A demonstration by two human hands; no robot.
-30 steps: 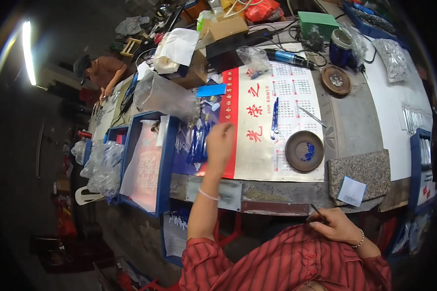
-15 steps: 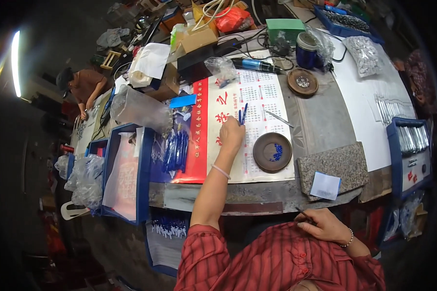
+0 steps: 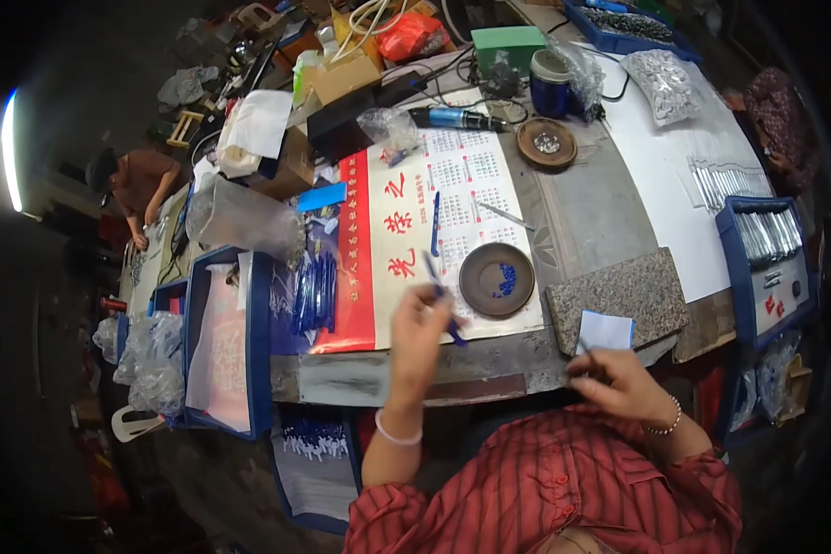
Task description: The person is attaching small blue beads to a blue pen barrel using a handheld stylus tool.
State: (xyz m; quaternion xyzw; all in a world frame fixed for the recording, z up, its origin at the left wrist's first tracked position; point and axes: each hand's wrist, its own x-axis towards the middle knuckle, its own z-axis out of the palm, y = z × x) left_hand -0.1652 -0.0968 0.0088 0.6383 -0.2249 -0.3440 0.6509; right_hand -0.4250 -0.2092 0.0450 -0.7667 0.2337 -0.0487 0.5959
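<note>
Brown dish holds blue caps; left hand clamps blue pen (right hand pinches thin rod).

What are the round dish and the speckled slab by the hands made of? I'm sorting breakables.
The round dish looks like dark brown matte wood or plastic; unclear which. The speckled slab looks like rough-cut granite: grey, grainy flecks, dull finish.

My left grip holds a blue pen above the red-and-white calendar sheet on the tabletop, just beside a brown dish of small blue parts. My right grip pinches a thin dark piece near a white paper slip by the granite block.
</note>
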